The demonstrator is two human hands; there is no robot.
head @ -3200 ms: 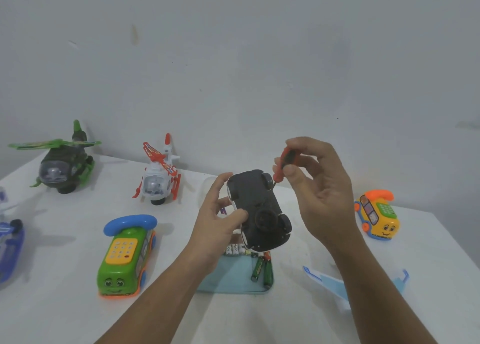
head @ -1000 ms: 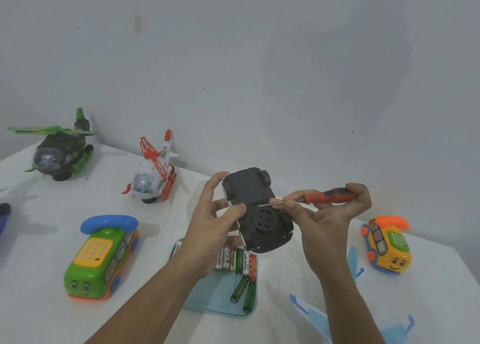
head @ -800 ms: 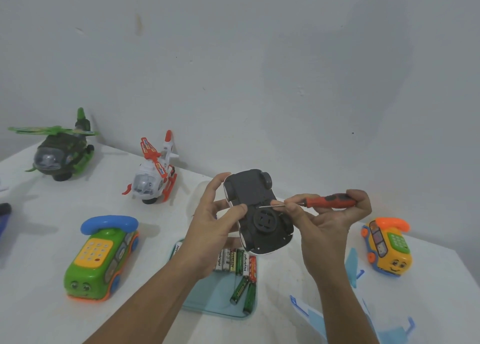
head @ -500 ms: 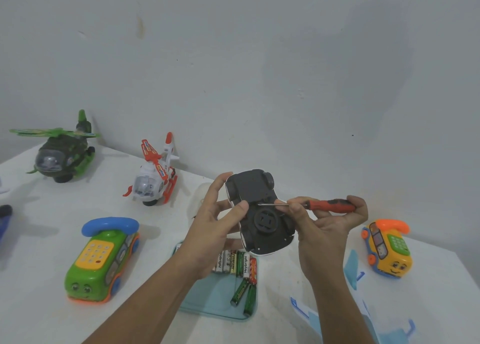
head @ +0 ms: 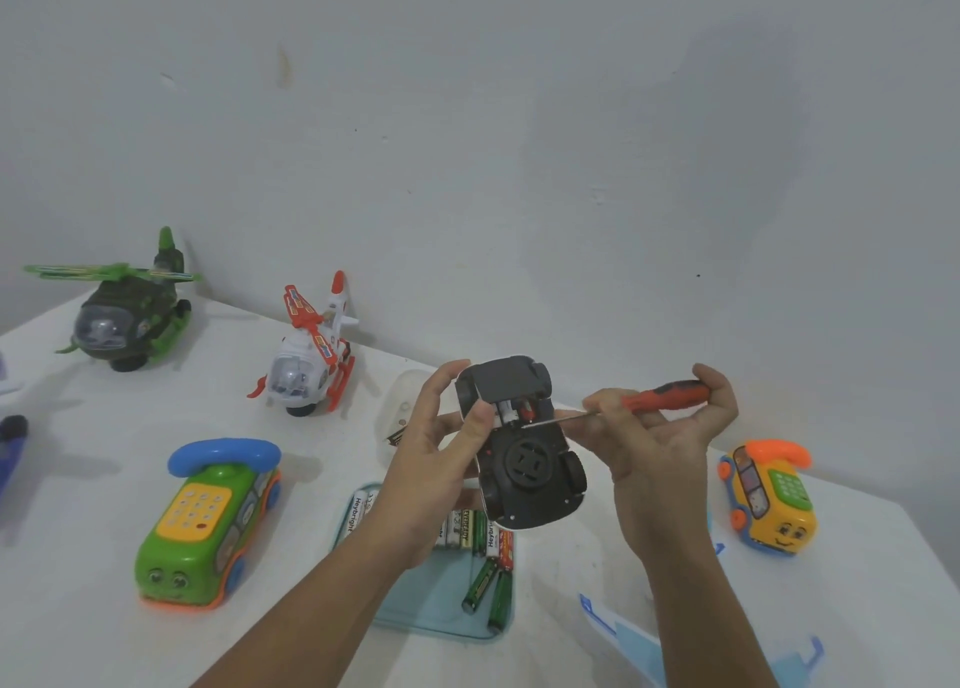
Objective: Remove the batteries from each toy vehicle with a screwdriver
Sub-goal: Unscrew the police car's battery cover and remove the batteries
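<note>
My left hand [head: 421,474] grips the upturned toy car [head: 530,474] above the table [head: 78,479], thumb on its underside. My right hand [head: 660,448] pinches the screwdriver [head: 662,395] by its red handle, with the tip at the car's open battery bay. Below both hands, batteries [head: 483,531] lie in a blue tray [head: 426,604].

Person: left forearm [head: 322,599] and right forearm [head: 696,609] both bare, as far down as the view's lower edge reaches. Likewise bare: left hand [head: 431,459], right hand [head: 660,438].
</note>
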